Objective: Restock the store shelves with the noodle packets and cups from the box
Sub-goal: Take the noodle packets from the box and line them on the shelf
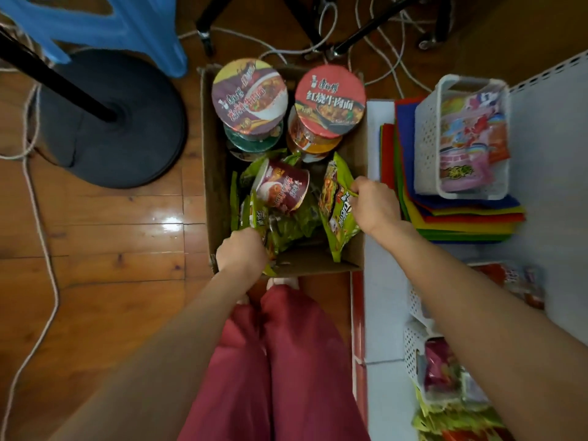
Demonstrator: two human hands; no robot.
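Observation:
An open cardboard box (213, 173) stands on the floor in front of me. In it are a purple-lidded noodle cup (249, 95), a red-lidded cup (329, 100), a purple cup lying on its side (283, 186) and several green noodle packets. My right hand (374, 206) grips a green packet (337, 211) at the box's right side. My left hand (241, 253) grips another green packet (257, 218) at the near left corner.
White store shelves (547, 186) stand on the right with a white basket (429, 128) of packets, stacked coloured cloths (461, 221) and lower baskets (416, 345). A black stand base (108, 122), a blue stool (105, 23) and white cables (47, 272) lie on the wooden floor.

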